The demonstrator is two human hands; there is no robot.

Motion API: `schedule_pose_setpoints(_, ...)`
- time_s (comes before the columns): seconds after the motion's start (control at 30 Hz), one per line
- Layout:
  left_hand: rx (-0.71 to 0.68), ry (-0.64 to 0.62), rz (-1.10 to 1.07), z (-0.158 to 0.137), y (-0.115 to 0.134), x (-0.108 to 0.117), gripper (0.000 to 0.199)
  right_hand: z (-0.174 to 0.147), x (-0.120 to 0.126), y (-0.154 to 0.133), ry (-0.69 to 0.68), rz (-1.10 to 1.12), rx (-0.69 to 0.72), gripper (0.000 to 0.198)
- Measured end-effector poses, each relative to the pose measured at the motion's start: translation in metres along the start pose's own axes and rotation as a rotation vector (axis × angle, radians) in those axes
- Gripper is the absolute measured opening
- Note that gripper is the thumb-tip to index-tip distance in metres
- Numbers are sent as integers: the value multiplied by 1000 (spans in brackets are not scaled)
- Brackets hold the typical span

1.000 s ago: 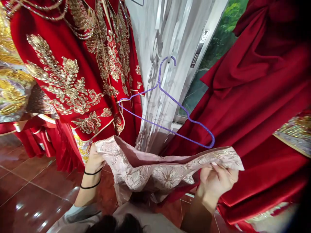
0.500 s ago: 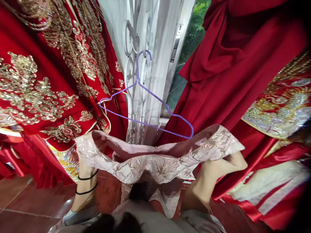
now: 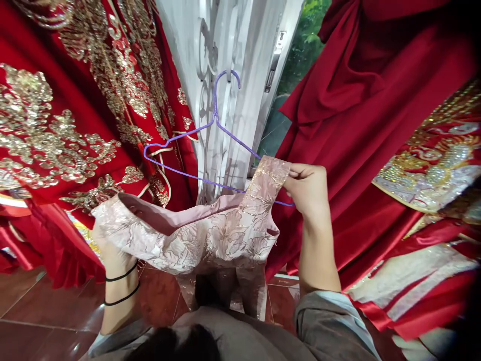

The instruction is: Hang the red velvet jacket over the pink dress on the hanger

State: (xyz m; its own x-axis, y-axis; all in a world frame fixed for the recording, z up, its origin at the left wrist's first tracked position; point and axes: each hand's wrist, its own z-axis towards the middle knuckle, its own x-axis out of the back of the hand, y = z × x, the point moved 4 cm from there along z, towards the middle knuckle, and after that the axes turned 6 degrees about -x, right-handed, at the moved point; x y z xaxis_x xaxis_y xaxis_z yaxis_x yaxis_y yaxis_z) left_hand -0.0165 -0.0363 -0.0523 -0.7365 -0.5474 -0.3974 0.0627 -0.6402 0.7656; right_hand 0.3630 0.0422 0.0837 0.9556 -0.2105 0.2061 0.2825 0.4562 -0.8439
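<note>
A pale pink dress [image 3: 225,235] with a raised floral pattern spreads in front of me between both hands. My right hand [image 3: 311,188] pinches its right shoulder strap and holds it up over the right part of a purple hanger [image 3: 195,175]. The hanger's hook rests on white scrolled ironwork [image 3: 205,55]. Lower on the left, my left hand [image 3: 103,243] holds the other strap, which covers most of its fingers. That strap sits below the hanger's left end, apart from it. Two black bands [image 3: 122,296] circle my left wrist.
Red garments with gold beading [image 3: 56,135] hang on the left. Plain dark red cloth [image 3: 345,100] drapes on the right, beside an embroidered red and white garment [image 3: 432,170]. A window [image 3: 296,75] stands behind. Reddish tiles [image 3: 41,311] cover the floor.
My right hand has come out from under the right strap and now pinches it, raised and moved inward to the hanger. My left hand has shifted slightly left and down with its strap.
</note>
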Motion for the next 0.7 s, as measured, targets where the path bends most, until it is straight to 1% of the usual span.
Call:
schedule_pose_setpoints(0.07,-55,148,-110,0,9,-5,27,13,7,9,-82,57,-78,13)
schedule_pose_setpoints(0.1,-78,175,-144,2,12,-7,29,20,11,13,-128,80,-120,17)
schedule_pose_setpoints(0.17,-115,160,-151,8,15,-9,27,36,19,22,-193,81,-208,21)
schedule_pose_setpoints(0.27,-158,151,-147,20,14,-7,23,60,24,37,-234,56,-322,23)
schedule_pose_setpoints(0.37,-204,184,-143,30,14,-1,27,78,21,51,-278,93,-383,25)
schedule_pose_setpoints(0.43,-242,205,-117,39,17,1,29,84,17,57,-301,113,-385,27)
schedule_pose_setpoints(0.5,-271,183,-79,51,21,0,25,87,15,61,-313,126,-357,27)
schedule_pose_setpoints(0.57,-300,128,-45,68,25,-6,24,88,14,61,-317,135,-320,27)
schedule_pose_setpoints(0.7,-340,-55,31,104,30,-27,29,86,10,57,-314,173,-283,23)
